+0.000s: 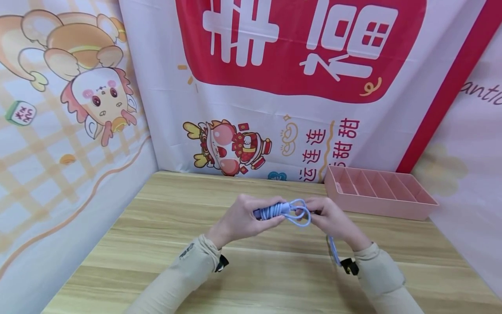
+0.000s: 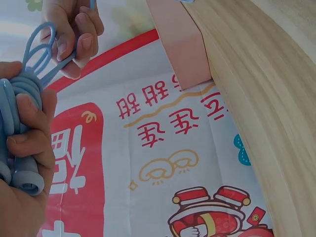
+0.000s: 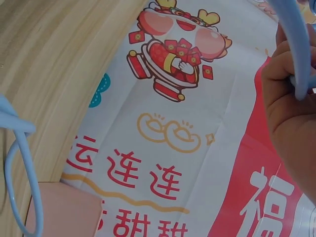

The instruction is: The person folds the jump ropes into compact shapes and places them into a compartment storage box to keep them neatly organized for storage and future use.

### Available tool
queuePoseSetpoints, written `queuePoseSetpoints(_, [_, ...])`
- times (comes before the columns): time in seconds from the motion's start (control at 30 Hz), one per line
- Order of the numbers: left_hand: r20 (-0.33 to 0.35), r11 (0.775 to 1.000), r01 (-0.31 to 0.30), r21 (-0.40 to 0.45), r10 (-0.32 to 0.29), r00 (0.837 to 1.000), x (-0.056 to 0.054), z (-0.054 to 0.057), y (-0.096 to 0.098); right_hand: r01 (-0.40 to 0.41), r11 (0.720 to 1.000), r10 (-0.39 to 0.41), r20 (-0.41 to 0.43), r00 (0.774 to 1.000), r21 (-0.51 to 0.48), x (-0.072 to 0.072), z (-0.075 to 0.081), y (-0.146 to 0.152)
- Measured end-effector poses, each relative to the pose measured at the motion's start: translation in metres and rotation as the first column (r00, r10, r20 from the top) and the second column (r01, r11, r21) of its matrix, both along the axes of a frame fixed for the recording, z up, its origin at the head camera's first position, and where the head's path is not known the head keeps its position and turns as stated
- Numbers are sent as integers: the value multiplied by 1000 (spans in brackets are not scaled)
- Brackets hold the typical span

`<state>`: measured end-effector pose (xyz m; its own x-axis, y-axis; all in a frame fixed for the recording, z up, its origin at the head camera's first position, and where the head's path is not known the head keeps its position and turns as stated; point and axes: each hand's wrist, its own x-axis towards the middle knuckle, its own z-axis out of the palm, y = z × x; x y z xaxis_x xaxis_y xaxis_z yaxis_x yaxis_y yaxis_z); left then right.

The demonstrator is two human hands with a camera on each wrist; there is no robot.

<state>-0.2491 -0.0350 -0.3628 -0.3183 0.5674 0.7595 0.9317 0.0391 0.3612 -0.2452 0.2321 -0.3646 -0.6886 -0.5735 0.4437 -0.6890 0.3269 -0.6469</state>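
Observation:
A light-blue jump rope [image 1: 270,212] is bundled, with its cord wound in several turns around the handles. My left hand [image 1: 251,218] grips that bundle, fingers curled over it in the left wrist view, where a handle end [image 2: 27,182] pokes out beneath them. Small loops of cord [image 1: 300,213] stick out of the bundle toward the right. There my right hand [image 1: 327,216] pinches the cord between thumb and fingers. More cord [image 1: 333,250] hangs below the right hand, and it shows close up as a loop [image 3: 22,163] in the right wrist view. Both hands are above the table.
A pink divided box [image 1: 382,194] stands at the back right of the wooden table [image 1: 188,192]. Behind the table hangs a printed cloth [image 1: 157,109] with red shapes and cartoon figures. Patterned cloth [image 1: 78,174] also lines the left side.

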Motion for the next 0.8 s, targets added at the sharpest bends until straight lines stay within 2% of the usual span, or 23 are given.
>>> queuePoseSetpoints(0.13, [39, 997, -24, 68, 22, 999, 1, -1, 2, -37, 999, 39, 81, 996, -25, 1, -1, 0])
queuePoseSetpoints(0.27, [59, 988, -77, 130, 70, 996, 4, -2, 4, -68, 996, 76, 149, 986, -62, 1, -2, -1])
queuePoseSetpoints(0.43, [126, 965, -171, 199, 148, 981, 4, -3, 1, -34, 998, 44, 201, 979, -51, 2, -5, -9])
queuePoseSetpoints(0.6, [144, 950, -241, 198, 215, 966, 2, -4, 0, 1, 999, 5, 153, 988, -36, 5, -6, -17])
queuePoseSetpoints(0.8, [104, 943, -292, 160, 279, 955, 1, -5, 0, 45, 997, -44, -14, 999, 60, 11, -3, -25])
